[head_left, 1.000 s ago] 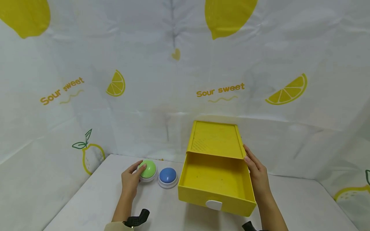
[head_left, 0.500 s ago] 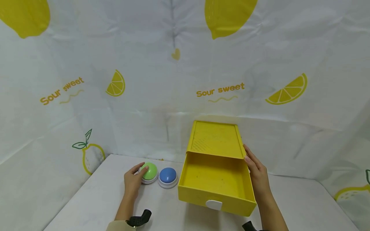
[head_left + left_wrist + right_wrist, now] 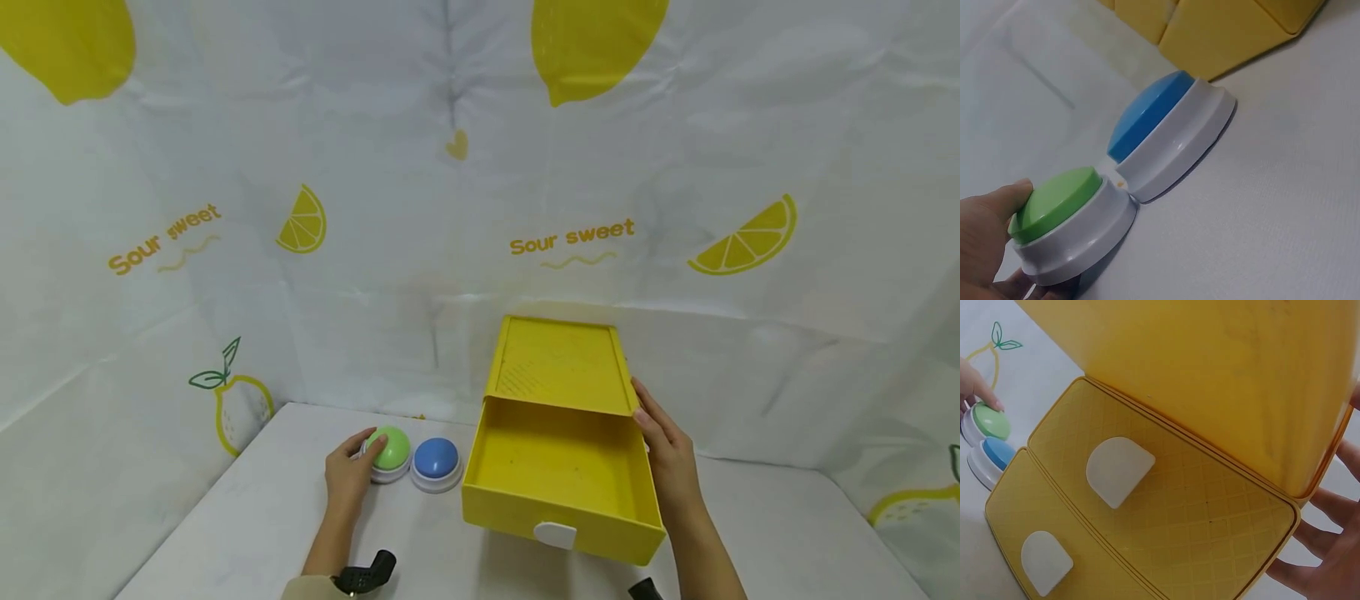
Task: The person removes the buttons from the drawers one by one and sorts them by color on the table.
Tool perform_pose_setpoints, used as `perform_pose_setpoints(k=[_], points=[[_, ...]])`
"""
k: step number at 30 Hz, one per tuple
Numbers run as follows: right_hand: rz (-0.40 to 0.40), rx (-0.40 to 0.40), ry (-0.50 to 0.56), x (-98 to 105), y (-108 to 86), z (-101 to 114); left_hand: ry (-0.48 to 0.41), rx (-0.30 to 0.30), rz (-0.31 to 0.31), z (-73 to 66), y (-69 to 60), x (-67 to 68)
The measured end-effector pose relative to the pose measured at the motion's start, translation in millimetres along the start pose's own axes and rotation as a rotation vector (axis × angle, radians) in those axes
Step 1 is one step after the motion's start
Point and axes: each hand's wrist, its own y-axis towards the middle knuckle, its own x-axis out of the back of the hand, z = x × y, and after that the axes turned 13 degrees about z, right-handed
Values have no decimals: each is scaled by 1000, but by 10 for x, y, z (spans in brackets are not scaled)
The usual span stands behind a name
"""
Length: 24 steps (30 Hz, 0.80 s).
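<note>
The left hand (image 3: 349, 471) holds the green button (image 3: 392, 450), its thumb on the green top and fingers by the white bottom. The right hand (image 3: 672, 467) has its fingers a bit spread, touching the side of the yellow box (image 3: 558, 362). The box's top drawer (image 3: 506, 510) is pulled out. The blue button (image 3: 436, 458) sits between the green button and the box, on the white table (image 3: 780, 533).
</note>
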Motion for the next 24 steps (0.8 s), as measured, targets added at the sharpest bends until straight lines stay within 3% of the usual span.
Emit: perform_pose_setpoints(k=[13,18,24], points=[[-2,9,5,2,8,-2,152,4,45,24,-214,128],[-3,1,4,-2,10,-1,257,-54,11,49,-319,105],[-2,-6,5,-2,2,-3,297,-120,0,49,-442,69]])
